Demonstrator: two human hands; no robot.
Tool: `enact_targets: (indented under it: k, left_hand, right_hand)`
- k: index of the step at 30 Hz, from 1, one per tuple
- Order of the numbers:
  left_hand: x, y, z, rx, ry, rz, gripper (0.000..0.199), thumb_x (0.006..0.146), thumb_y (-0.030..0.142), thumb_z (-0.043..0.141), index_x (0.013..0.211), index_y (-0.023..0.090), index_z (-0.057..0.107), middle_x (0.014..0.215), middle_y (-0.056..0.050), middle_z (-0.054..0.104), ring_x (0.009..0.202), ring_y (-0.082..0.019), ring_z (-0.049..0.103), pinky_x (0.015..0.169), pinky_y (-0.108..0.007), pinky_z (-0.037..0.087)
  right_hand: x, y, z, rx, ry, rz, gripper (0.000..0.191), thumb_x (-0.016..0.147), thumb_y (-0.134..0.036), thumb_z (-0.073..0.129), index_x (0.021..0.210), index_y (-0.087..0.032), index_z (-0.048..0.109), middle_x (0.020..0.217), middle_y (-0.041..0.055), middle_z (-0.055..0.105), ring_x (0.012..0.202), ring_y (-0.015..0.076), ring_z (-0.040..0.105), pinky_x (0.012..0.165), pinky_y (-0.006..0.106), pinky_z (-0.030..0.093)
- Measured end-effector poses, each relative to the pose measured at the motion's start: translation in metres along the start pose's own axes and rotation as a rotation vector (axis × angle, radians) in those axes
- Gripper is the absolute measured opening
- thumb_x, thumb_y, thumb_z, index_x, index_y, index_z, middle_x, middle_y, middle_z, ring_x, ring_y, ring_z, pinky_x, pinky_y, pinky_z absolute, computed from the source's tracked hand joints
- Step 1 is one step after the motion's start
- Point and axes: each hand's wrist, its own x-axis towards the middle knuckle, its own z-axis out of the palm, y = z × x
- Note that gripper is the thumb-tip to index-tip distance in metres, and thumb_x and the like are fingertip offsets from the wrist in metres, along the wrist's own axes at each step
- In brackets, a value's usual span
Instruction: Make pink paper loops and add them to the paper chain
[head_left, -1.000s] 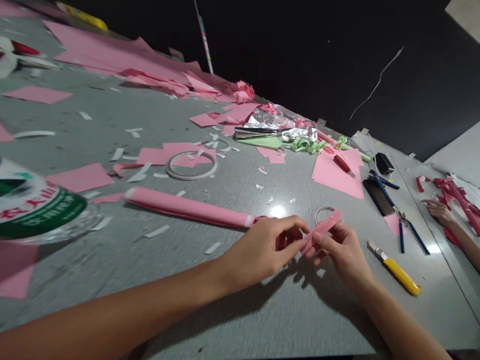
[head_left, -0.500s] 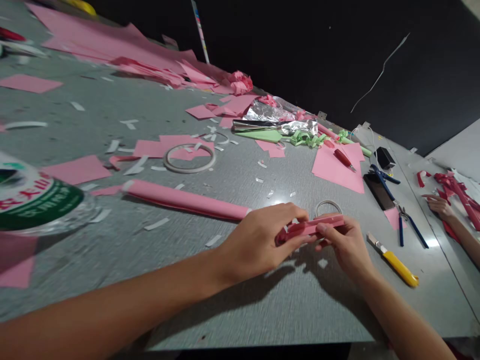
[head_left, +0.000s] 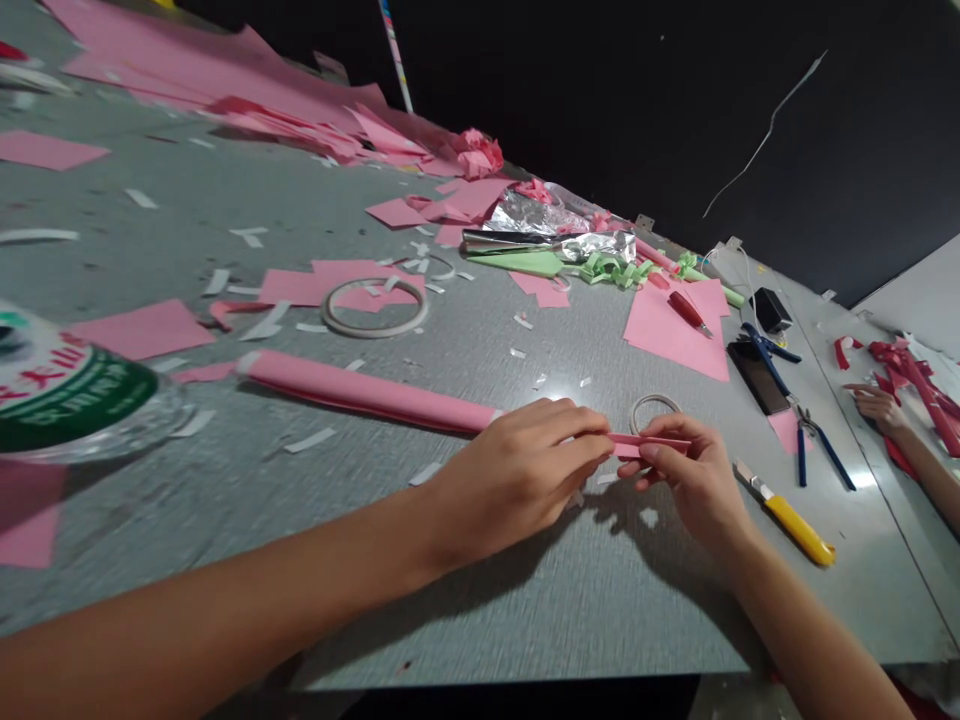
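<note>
Between my two hands is a narrow folded strip of pink paper (head_left: 627,446), held just above the grey table. My left hand (head_left: 529,460) has its fingers closed over the strip's left end, which they hide. At the other end, my right hand (head_left: 694,468) pinches the strip between thumb and fingers. A long rolled tube of pink paper (head_left: 367,393) lies to the left, its right end partly behind my left hand. Just beyond the strip sits a small roll of tape (head_left: 636,412). A yellow utility knife (head_left: 799,530) lies right of my right hand.
A larger tape roll (head_left: 327,312), pink paper pieces (head_left: 142,330) and white scraps are scattered leftward, near a bottle (head_left: 82,400) lying at the edge. Pliers (head_left: 825,450), a phone (head_left: 756,375) and a red-handled tool (head_left: 686,308) lie right. Another person's hand (head_left: 877,408) is far right.
My left fingers have closed down over the left part of the pink strip, which showed more before. My right hand keeps its pinch. The view has shifted slightly.
</note>
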Motion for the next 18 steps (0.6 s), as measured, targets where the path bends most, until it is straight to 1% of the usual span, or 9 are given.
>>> enact_targets:
  k: [4,7,10,12,14,16,18]
  left_hand:
    - [0.0,0.001,0.001,-0.085,0.028,-0.051,0.017,0.103,0.007,0.06,0.105,0.015,0.074,0.107,-0.008,0.077,0.093,-0.02,0.069,0.084,-0.032,0.055]
    - [0.002,0.003,0.0,-0.167,0.082,-0.106,0.017,0.103,0.008,0.061,0.106,0.017,0.076,0.106,-0.007,0.079,0.094,-0.019,0.072,0.085,-0.031,0.057]
    - [0.004,0.008,-0.001,-0.293,0.143,-0.233,0.016,0.103,0.012,0.062,0.102,0.019,0.077,0.104,-0.004,0.082,0.094,-0.017,0.075,0.087,-0.029,0.059]
    - [0.005,0.011,-0.003,-0.375,0.163,-0.344,0.014,0.101,0.016,0.065,0.1,0.021,0.077,0.103,-0.003,0.083,0.09,-0.017,0.077,0.084,-0.028,0.06]
    - [0.006,0.013,-0.004,-0.432,0.16,-0.462,0.01,0.099,0.02,0.068,0.101,0.021,0.078,0.1,-0.003,0.083,0.085,-0.017,0.077,0.079,-0.027,0.061]
    - [0.007,0.014,-0.004,-0.471,0.151,-0.558,0.01,0.097,0.024,0.071,0.104,0.021,0.078,0.098,-0.003,0.083,0.082,-0.017,0.077,0.075,-0.026,0.061]
    - [0.008,0.013,-0.004,-0.499,0.144,-0.599,0.012,0.097,0.025,0.07,0.105,0.02,0.077,0.098,-0.003,0.083,0.082,-0.017,0.077,0.073,-0.026,0.061]
  right_hand:
    - [0.0,-0.001,0.0,-0.011,-0.02,-0.004,0.017,0.082,-0.03,0.088,0.09,-0.021,0.077,0.081,0.0034,0.077,0.069,0.0202,0.081,0.059,0.027,0.064]
    - [0.0,-0.002,-0.001,-0.02,-0.027,-0.003,0.018,0.081,-0.032,0.088,0.089,-0.021,0.077,0.081,0.0034,0.076,0.069,0.0203,0.08,0.059,0.028,0.064]
    - [0.0,-0.004,-0.001,-0.001,-0.06,0.001,0.017,0.081,-0.031,0.089,0.087,-0.021,0.077,0.079,0.0025,0.076,0.069,0.019,0.079,0.059,0.027,0.064]
    - [0.001,-0.005,0.0,0.021,-0.085,0.012,0.016,0.08,-0.03,0.089,0.086,-0.021,0.077,0.077,0.0019,0.075,0.068,0.018,0.078,0.058,0.025,0.063]
    - [0.001,-0.005,0.0,0.039,-0.096,0.026,0.017,0.08,-0.03,0.09,0.085,-0.021,0.076,0.077,0.002,0.076,0.067,0.0177,0.078,0.056,0.024,0.061]
    - [0.002,-0.005,0.001,0.049,-0.1,0.033,0.018,0.079,-0.03,0.09,0.086,-0.021,0.076,0.077,0.0024,0.077,0.068,0.018,0.078,0.055,0.024,0.061]
    - [0.002,-0.005,0.0,0.05,-0.107,0.036,0.019,0.08,-0.03,0.09,0.087,-0.021,0.075,0.078,0.0026,0.078,0.071,0.0186,0.079,0.056,0.024,0.061]
